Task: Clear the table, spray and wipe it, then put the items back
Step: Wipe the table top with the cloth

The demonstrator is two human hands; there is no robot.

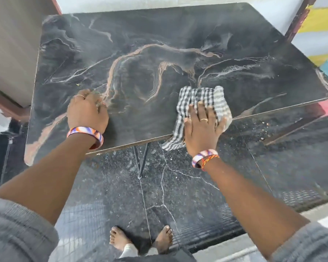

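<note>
At the left, the left hand (87,112) rests on the dark marbled table (159,44), fingers curled under against the top and holding nothing, so it seems to steady the table rather than work. Further right, the checked cloth (203,103) lies bunched on the near edge of the table, one corner hanging off over the floor. The right hand (203,131) presses flat on the cloth's near part, fingers spread and straight, pushing it rather than pinching it. Most of the cloth lies ahead of the fingertips, away from the person, and its long axis runs from the hanging corner up toward the far right. The unwiped stretch of top lies beyond and to the left, so the next stroke likely goes that way, the right hand being nearer. No containers are in view; the top looks cleared, wiping under way.
</note>
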